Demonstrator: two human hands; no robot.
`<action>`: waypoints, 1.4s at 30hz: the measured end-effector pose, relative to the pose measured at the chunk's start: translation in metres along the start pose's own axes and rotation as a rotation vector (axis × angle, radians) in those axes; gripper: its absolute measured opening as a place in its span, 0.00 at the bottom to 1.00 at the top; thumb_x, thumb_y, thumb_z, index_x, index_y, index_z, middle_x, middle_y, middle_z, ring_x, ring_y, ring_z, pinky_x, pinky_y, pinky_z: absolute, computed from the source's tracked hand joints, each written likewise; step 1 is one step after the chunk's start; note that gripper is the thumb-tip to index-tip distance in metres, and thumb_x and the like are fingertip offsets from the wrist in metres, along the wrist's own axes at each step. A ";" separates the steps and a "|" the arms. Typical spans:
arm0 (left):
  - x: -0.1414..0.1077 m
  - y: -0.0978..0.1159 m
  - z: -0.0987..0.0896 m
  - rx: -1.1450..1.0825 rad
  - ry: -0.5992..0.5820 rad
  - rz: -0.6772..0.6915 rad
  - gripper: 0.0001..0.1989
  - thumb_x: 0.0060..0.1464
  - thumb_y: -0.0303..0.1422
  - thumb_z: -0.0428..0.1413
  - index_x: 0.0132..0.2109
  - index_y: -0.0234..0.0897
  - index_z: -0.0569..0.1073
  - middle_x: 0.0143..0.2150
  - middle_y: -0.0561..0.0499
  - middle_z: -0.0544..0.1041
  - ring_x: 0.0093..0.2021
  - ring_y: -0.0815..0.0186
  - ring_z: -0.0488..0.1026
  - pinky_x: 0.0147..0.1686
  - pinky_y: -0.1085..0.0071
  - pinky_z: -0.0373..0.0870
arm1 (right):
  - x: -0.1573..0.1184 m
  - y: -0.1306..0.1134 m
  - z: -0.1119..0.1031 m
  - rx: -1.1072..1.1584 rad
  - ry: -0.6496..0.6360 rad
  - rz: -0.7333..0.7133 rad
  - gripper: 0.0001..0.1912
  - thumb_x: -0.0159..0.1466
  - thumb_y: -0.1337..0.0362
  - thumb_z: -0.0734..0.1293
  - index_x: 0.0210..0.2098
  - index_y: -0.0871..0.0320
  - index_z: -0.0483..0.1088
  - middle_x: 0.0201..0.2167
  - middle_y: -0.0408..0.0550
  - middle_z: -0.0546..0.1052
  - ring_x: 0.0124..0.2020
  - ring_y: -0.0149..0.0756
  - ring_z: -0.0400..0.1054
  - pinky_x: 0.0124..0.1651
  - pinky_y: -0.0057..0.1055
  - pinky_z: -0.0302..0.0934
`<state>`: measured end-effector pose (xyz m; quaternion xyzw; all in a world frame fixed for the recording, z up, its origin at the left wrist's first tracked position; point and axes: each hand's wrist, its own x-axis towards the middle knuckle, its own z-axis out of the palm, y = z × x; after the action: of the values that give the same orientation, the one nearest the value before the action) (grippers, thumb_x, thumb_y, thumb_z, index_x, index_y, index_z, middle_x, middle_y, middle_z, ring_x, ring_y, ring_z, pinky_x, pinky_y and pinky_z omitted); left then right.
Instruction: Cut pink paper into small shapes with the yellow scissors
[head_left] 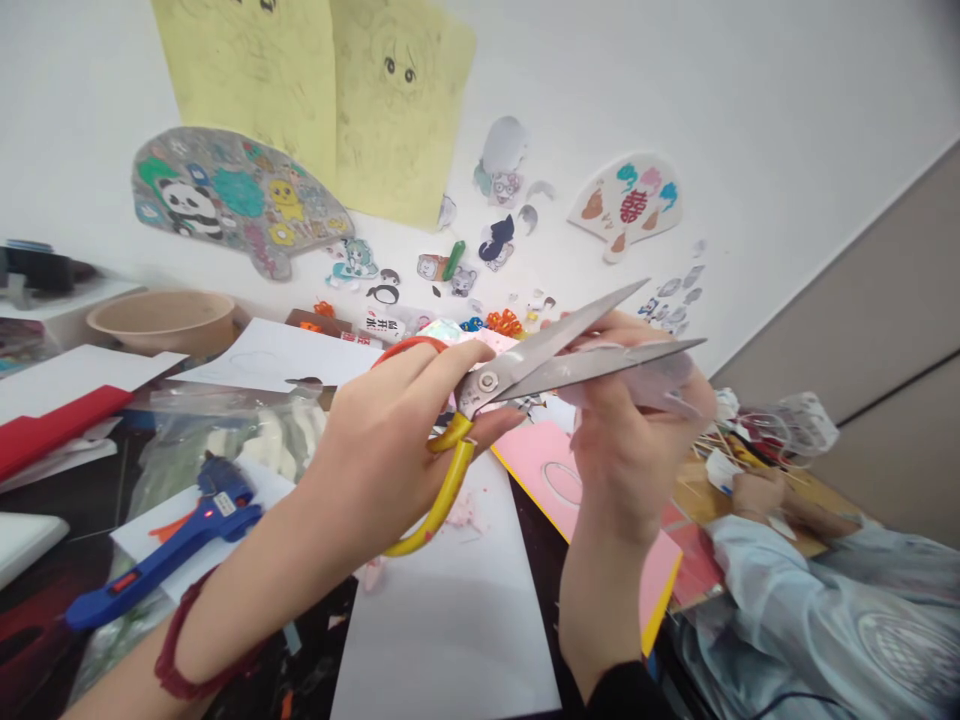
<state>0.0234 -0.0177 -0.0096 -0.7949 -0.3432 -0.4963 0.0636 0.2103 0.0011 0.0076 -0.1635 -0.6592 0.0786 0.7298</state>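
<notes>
A pair of scissors [525, 355] with a yellow loop and an orange-red loop is gripped by my left hand [405, 430], which wears a dark red wristband. Its blades stand apart and point right, across the front of my right hand [622, 450]. My right hand is closed around a thin, pale, translucent piece [660, 378], perhaps film or paper; its shape is partly hidden by the fingers and blades. I cannot tell whether the blades touch it. Below both hands lies a white sheet [450, 620] with small pink scraps on it.
A blue glue gun [172, 550] lies at the left, near a plastic bag [225, 430] and a tan bowl [165, 318]. Pink card with a yellow edge [536, 460] lies behind my right hand. Another person's sleeve [780, 580] is at the right. Drawings [397, 110] hang on the wall.
</notes>
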 end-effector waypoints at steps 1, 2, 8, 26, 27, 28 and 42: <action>-0.001 0.000 0.000 0.017 0.010 0.013 0.16 0.68 0.42 0.55 0.53 0.35 0.74 0.33 0.50 0.74 0.32 0.62 0.71 0.31 0.68 0.63 | 0.000 0.000 0.000 0.001 0.009 -0.005 0.05 0.60 0.68 0.76 0.35 0.50 0.82 0.37 0.42 0.83 0.41 0.38 0.79 0.42 0.38 0.75; -0.001 -0.001 0.000 0.033 0.014 0.018 0.16 0.68 0.42 0.55 0.54 0.35 0.74 0.32 0.50 0.74 0.32 0.62 0.71 0.31 0.68 0.63 | 0.000 0.001 0.000 -0.001 0.014 -0.009 0.05 0.59 0.68 0.76 0.35 0.51 0.82 0.37 0.43 0.83 0.41 0.39 0.79 0.43 0.38 0.75; -0.002 -0.002 0.002 0.064 0.036 0.061 0.17 0.69 0.43 0.55 0.53 0.35 0.75 0.32 0.50 0.75 0.31 0.64 0.71 0.30 0.69 0.62 | -0.001 -0.005 0.001 -0.007 0.030 0.010 0.09 0.59 0.73 0.74 0.33 0.52 0.82 0.36 0.44 0.82 0.41 0.40 0.79 0.45 0.40 0.77; 0.000 -0.002 0.001 0.008 0.004 0.063 0.12 0.67 0.40 0.58 0.49 0.36 0.76 0.33 0.51 0.78 0.32 0.64 0.75 0.28 0.70 0.63 | 0.000 -0.011 -0.002 -0.030 0.028 -0.014 0.10 0.58 0.75 0.74 0.33 0.53 0.82 0.35 0.43 0.83 0.41 0.37 0.78 0.45 0.36 0.76; 0.000 -0.002 0.001 -0.007 -0.001 0.054 0.11 0.68 0.40 0.57 0.49 0.37 0.76 0.34 0.51 0.78 0.32 0.64 0.75 0.29 0.69 0.64 | 0.000 -0.011 -0.002 -0.041 0.030 -0.005 0.09 0.58 0.74 0.75 0.33 0.53 0.82 0.35 0.43 0.83 0.41 0.37 0.78 0.44 0.36 0.76; 0.000 -0.001 0.001 -0.023 -0.013 0.042 0.11 0.68 0.40 0.57 0.49 0.38 0.75 0.34 0.50 0.79 0.34 0.63 0.76 0.30 0.69 0.65 | 0.000 -0.012 -0.003 -0.057 0.030 0.010 0.09 0.58 0.74 0.75 0.32 0.53 0.81 0.35 0.43 0.83 0.41 0.38 0.78 0.44 0.37 0.76; 0.000 -0.001 -0.002 -0.064 -0.065 0.019 0.12 0.68 0.43 0.55 0.41 0.40 0.74 0.29 0.53 0.75 0.29 0.64 0.73 0.26 0.69 0.60 | -0.001 -0.008 -0.007 -0.087 0.004 -0.039 0.05 0.60 0.70 0.76 0.32 0.52 0.80 0.35 0.43 0.83 0.37 0.39 0.80 0.36 0.38 0.76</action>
<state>0.0214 -0.0179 -0.0088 -0.8154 -0.3213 -0.4804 0.0317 0.2160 -0.0071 0.0089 -0.1821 -0.6638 0.0352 0.7246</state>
